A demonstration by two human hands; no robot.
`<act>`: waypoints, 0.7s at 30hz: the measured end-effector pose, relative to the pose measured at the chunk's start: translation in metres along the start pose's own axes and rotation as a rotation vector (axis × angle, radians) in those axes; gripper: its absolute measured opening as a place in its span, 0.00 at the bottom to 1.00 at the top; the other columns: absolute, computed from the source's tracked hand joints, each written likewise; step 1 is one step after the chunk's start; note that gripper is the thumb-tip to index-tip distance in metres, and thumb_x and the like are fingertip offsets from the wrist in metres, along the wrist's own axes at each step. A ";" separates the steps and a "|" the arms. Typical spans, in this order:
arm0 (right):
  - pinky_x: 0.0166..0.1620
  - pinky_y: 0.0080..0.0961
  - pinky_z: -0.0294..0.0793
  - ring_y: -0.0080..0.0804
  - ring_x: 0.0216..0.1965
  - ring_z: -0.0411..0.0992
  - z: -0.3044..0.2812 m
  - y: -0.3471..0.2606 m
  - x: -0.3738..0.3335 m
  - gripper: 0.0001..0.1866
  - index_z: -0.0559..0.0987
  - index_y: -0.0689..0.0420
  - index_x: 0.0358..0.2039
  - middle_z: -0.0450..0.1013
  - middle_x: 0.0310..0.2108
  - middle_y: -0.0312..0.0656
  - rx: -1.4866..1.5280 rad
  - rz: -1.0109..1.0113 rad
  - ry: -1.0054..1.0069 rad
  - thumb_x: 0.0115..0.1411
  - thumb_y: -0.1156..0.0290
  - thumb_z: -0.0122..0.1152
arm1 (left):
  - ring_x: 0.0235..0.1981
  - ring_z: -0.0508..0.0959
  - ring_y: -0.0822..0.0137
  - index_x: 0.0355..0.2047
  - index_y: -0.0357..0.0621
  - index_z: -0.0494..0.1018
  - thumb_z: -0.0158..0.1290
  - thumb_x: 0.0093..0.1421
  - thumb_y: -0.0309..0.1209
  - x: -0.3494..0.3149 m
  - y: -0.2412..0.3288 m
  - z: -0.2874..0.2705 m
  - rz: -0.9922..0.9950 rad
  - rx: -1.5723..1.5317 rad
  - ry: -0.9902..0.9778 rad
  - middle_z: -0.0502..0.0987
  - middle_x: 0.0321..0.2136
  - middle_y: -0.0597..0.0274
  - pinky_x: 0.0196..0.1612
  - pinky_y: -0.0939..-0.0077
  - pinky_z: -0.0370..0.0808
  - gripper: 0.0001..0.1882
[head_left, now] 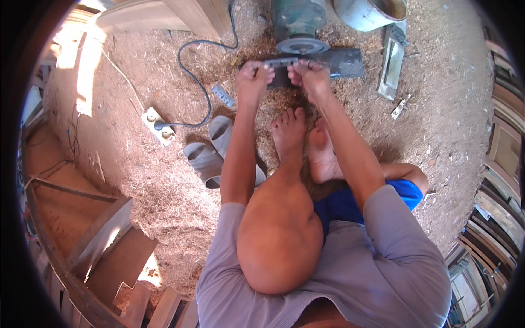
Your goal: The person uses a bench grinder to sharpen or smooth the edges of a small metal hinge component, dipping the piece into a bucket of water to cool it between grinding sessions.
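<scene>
My left hand (253, 83) and my right hand (313, 81) pinch the two ends of a short grey slotted metal blade (281, 62). They hold it level, just in front of the grey grinding wheel (302, 46) of a green bench grinder (298, 19). Whether blade and wheel touch, I cannot tell. Under my hands lies a dark flat plate (347, 63), partly covered by them. A second grey slotted blade (223, 95) rests on the ground left of my left wrist.
A black cable (180, 60) curves left of my hands to a white power strip (157, 127). Grey slippers (205, 160) lie by my left forearm. To the right are a long metal tool (391, 65) and a whitish bucket (369, 13). Wooden frames (506, 145) line the right edge.
</scene>
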State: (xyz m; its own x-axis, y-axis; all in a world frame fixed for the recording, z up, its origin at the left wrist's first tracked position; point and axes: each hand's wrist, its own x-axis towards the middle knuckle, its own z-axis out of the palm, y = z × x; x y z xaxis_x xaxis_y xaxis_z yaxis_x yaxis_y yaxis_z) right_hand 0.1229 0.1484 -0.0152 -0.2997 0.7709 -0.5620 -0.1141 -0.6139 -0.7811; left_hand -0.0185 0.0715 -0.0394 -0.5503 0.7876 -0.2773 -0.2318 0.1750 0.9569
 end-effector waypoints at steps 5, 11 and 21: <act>0.33 0.16 0.75 0.22 0.29 0.75 -0.012 -0.037 -0.069 0.07 0.76 0.64 0.38 0.77 0.32 0.43 0.030 0.059 -0.245 0.59 0.78 0.58 | 0.28 0.79 0.68 0.37 0.34 0.68 0.50 0.60 0.21 -0.037 0.035 0.005 0.044 -0.192 -0.022 0.77 0.30 0.54 0.31 0.79 0.78 0.05; 0.39 0.17 0.73 0.19 0.34 0.73 -0.011 -0.094 -0.156 0.09 0.76 0.63 0.40 0.76 0.34 0.38 -0.008 -0.249 -0.420 0.57 0.80 0.60 | 0.32 0.79 0.68 0.39 0.37 0.69 0.49 0.61 0.20 -0.076 0.096 0.035 0.160 -0.488 -0.256 0.78 0.32 0.55 0.36 0.73 0.79 0.06; 0.44 0.20 0.72 0.20 0.38 0.71 -0.032 -0.166 -0.236 0.10 0.76 0.64 0.39 0.74 0.35 0.37 -0.089 -0.667 -0.265 0.56 0.80 0.61 | 0.30 0.79 0.69 0.40 0.40 0.69 0.53 0.61 0.28 -0.102 0.191 0.108 0.287 -0.484 -0.559 0.78 0.32 0.55 0.36 0.74 0.79 0.09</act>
State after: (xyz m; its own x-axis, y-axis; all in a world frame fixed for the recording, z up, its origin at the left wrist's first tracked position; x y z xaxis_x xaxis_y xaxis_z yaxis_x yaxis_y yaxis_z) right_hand 0.2431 0.0739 0.2385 -0.4146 0.9024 0.1178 -0.2785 -0.0026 -0.9604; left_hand 0.0799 0.0886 0.1810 -0.1864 0.9656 0.1815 -0.5358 -0.2548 0.8050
